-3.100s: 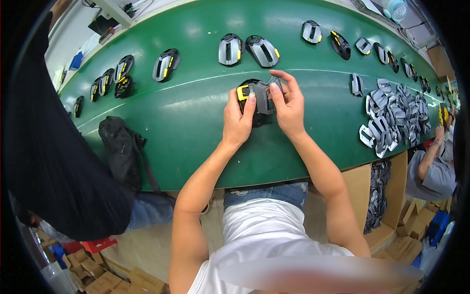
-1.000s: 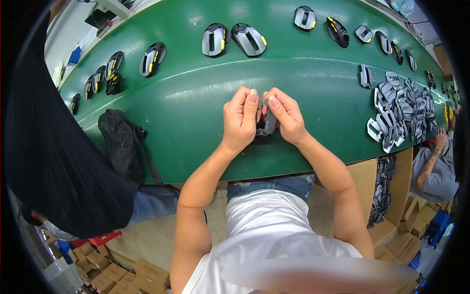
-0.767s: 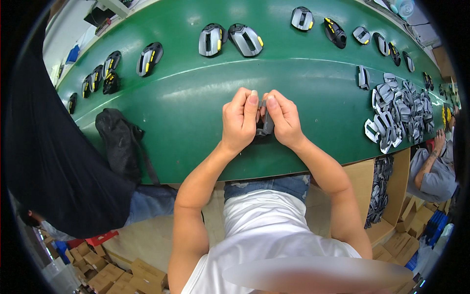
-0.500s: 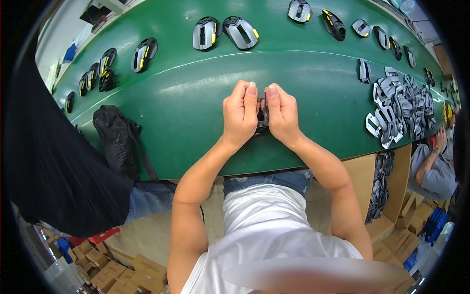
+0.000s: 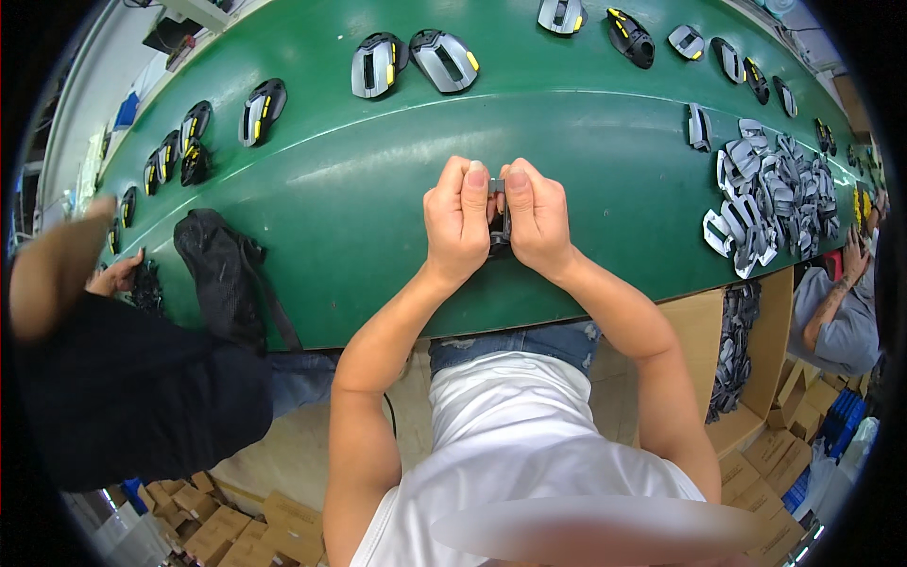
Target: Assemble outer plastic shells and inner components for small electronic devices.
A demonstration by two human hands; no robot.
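Note:
Above the near part of the green table, my left hand and my right hand are closed on a small black and grey plastic part from either side. Both thumbs press along its top and point away from me. Fingers and palms cover most of the part, so its full shape is hidden. A grey edge shows between the thumb tips, and a dark hollow-looking body lies below it.
Grey-and-black mouse-shaped shells with yellow accents line the far strip of the green table. Grey plastic parts are heaped at right, above a carton of dark parts. A black mesh bag and a co-worker's hand are at left.
Shells on the far strip have shifted left. The co-worker at left has moved, and a hand now shows at the table edge there. My hands keep their grip on the part.

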